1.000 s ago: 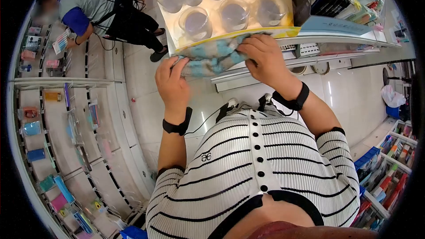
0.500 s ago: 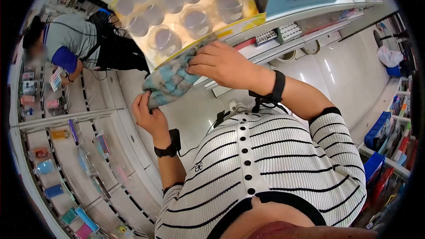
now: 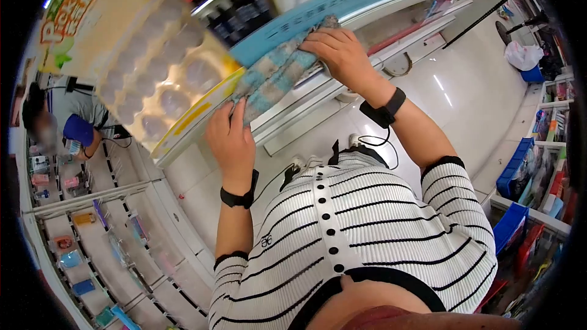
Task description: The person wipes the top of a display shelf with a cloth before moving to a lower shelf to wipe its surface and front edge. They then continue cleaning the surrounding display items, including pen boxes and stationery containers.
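A fluffy blue and grey checked cloth [image 3: 275, 76] stretches between my two hands along the front edge of the display shelf. My left hand [image 3: 231, 140] grips its near-left end, fingers on top beside the yellow edge of a display tray [image 3: 199, 109]. At the other end, my right hand [image 3: 343, 55] is bent over the cloth with its fingers bunching it. Behind the cloth stands a blue sign strip [image 3: 318, 15] with dark lettering. Parts of the cloth under both hands are hidden.
Dark bottles [image 3: 241, 15] stand behind the sign. At the left, another person [image 3: 73, 116] stands by shelving [image 3: 131, 232] with small packaged goods. Blue bins [image 3: 513, 171] line the right side, and a white bag [image 3: 524, 55] sits farther back on the right.
Both hands and the cloth have moved right along the shelf edge, from the tray's front to the blue sign. The cloth is now more stretched out. My view has shifted right.
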`<state>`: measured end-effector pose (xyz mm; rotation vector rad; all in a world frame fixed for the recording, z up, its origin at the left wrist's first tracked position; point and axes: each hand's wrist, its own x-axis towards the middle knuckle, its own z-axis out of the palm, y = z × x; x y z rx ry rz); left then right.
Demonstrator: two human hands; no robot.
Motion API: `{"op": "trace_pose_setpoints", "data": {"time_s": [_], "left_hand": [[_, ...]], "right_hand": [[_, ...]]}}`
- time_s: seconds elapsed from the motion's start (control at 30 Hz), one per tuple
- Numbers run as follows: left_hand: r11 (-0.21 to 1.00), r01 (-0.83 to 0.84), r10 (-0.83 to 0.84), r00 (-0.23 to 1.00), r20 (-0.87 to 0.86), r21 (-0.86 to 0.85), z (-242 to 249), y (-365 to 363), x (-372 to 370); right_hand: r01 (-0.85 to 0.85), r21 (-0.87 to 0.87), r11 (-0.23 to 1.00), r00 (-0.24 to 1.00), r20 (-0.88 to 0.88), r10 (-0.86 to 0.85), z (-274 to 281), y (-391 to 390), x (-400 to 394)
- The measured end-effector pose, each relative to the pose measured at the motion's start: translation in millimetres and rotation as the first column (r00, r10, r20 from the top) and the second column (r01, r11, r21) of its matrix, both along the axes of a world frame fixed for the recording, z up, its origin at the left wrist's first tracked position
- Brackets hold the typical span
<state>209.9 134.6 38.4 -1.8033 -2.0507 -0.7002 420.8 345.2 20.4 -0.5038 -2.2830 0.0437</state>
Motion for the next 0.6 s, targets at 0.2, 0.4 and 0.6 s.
{"op": "trace_pose_setpoints", "data": {"time_s": [0.2, 0.4, 0.6], "left_hand": [[0.996, 0.010, -0.011, 1.000, -0.008, -0.089, -19, 73, 77], [0.998, -0.002, 0.000, 0.999, -0.042, -0.056, 2, 117, 135], [0.992, 0.091, -0.077, 0.985, -0.153, 0.090, 19, 154, 155]], "right_hand": [[-0.004, -0.027, 1.000, 1.000, -0.022, 0.003, -2, 71, 73], [-0.008, -0.042, 0.999, 1.000, -0.018, 0.008, 0, 121, 127], [0.005, -0.023, 1.000, 0.999, -0.037, -0.006, -5, 142, 161]]}}
